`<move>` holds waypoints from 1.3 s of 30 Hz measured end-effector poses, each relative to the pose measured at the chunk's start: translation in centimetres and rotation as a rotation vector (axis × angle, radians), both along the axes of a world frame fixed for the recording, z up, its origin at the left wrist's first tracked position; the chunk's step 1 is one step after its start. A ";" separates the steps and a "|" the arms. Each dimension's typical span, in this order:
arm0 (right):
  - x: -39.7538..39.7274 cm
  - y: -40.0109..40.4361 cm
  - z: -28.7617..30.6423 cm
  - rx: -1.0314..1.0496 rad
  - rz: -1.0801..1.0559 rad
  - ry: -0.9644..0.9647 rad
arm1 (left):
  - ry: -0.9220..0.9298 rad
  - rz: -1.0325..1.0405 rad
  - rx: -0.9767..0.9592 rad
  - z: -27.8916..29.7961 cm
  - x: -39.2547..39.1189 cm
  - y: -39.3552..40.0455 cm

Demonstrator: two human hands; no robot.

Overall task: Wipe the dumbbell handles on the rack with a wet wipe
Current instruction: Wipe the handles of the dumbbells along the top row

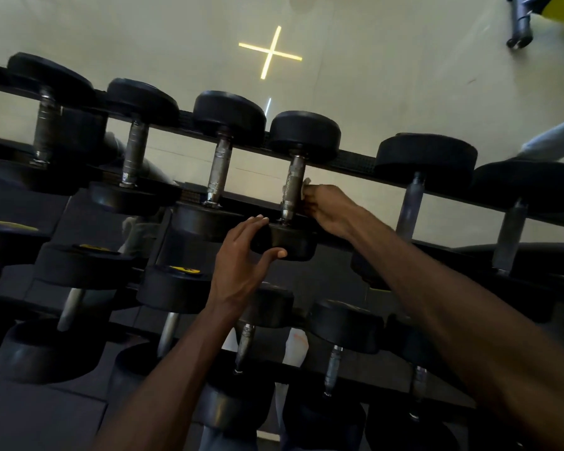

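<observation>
**Top-tier dumbbell handle under wipe, both hands engaged**

The wet wipe [303,187] is a small pale wad pressed against the right side of a knurled metal handle [293,187]. That handle belongs to the fourth dumbbell [303,138] from the left on the top tier of the rack [355,161], lying across the rails with one black head on the far rail and one on the near rail.

The right hand [326,208] has its fingers curled round the wipe, bunching it against the handle; only an edge of the wipe shows above the knuckles. How far the fingers wrap behind the handle cannot be told.

The left hand [241,258] is spread wide against the near head [284,242] of the same dumbbell, fingertips laid over its top edge and thumb underneath. The fingers are nearly straight and do not close round it.

Neighbouring dumbbells on the top tier sit parallel on either side: three metal-handled ones to the left, the nearest [222,151] just beside, and two larger ones [424,157] to the right. Lower tiers [176,288] carry further black dumbbells, some with yellow markings on the heads.

Behind the rack, a pale surface bears a bright yellow cross [270,53]. A piece of equipment with a yellow part [534,14] appears at the upper right corner.
</observation>
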State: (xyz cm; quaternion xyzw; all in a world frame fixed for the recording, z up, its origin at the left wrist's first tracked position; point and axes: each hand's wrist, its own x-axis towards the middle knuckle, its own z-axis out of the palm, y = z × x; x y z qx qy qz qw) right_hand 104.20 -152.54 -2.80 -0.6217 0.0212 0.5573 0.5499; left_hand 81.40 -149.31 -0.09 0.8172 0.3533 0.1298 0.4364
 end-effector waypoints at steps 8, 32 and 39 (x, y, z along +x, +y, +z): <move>0.8 2.1 1.5 0.103 -0.154 -0.002 | 0.002 0.002 0.010 0.2 0.0 0.0; -1.3 -0.9 0.3 -0.116 0.170 -0.286 | 0.023 0.013 0.024 0.5 0.3 0.0; -0.6 -3.1 1.6 0.114 0.057 -0.033 | 0.031 0.012 0.018 0.6 0.2 -0.2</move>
